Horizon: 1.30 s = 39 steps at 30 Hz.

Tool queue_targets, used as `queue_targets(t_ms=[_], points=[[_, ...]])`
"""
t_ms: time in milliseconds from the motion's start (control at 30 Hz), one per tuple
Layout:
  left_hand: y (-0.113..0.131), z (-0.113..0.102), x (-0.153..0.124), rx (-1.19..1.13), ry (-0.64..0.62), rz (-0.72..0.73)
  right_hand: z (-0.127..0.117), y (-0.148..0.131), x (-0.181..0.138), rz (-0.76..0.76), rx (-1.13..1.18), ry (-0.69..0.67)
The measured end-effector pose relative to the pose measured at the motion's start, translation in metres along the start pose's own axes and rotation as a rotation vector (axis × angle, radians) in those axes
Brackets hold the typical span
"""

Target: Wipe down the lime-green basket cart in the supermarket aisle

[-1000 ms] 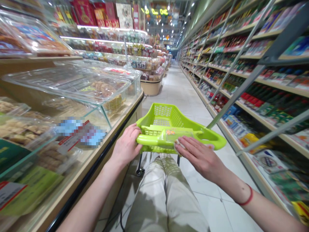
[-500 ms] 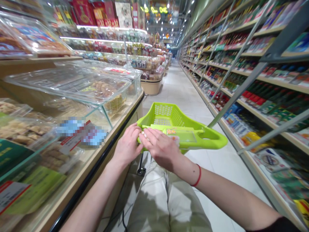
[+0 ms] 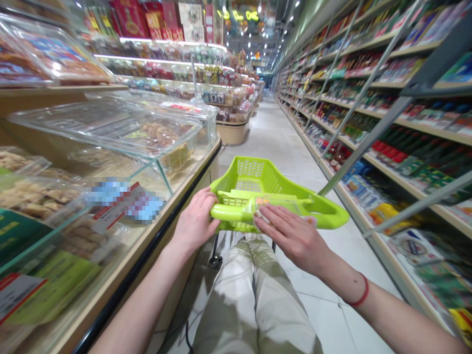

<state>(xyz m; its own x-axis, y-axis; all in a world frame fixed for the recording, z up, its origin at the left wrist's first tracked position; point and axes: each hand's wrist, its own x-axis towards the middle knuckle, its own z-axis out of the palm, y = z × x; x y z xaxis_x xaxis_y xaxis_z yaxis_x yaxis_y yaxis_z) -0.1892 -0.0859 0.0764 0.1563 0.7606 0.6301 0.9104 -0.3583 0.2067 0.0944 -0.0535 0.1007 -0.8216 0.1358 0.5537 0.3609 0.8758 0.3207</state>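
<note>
A bright green shopping cart [image 3: 245, 169] with a perforated basket stands right in front of my legs. My left hand [image 3: 197, 216] is closed round the left end of its green handlebar [image 3: 230, 213]. Across the middle of that bar lies my right hand [image 3: 295, 236], fingers together and fairly straight, pressing a whitish wipe [image 3: 311, 221] against it. Most of the wipe is hidden under the palm and fingers. Behind the bar, a clear panel with an orange label [image 3: 262, 201] shows partly past my fingers.
Close on the left runs a display counter [image 3: 184, 196] with clear bins of packaged food. Long stocked shelves [image 3: 368, 113] with metal rails line the right side. A tiled aisle [image 3: 263, 128] leads ahead, past a rounded display stand [image 3: 232, 132].
My right hand has slid rightward along the handlebar with the wipe, away from my left hand, uncovering the bar's left part. My left hand and the cart have hardly moved.
</note>
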Motion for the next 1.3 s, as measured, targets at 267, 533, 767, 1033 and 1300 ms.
queue_targets(t_ms=[267,533,767,1033,1300], points=[[0.002,0.001,0.000,0.014,0.014,0.001,0.023,-0.029,0.047,0.066,-0.050,0.046],[0.000,0.005,-0.001,-0.007,0.087,0.029,0.055,-0.053,0.086,0.104,-0.054,0.134],[0.002,0.001,0.000,0.019,0.028,0.014,0.033,-0.038,0.061,0.102,-0.041,0.117],[-0.001,0.000,0.000,0.016,0.023,0.035,0.006,0.001,-0.012,0.027,0.006,0.069],[0.004,0.000,0.000,0.063,0.048,0.067,0.004,0.006,-0.026,0.090,-0.024,0.079]])
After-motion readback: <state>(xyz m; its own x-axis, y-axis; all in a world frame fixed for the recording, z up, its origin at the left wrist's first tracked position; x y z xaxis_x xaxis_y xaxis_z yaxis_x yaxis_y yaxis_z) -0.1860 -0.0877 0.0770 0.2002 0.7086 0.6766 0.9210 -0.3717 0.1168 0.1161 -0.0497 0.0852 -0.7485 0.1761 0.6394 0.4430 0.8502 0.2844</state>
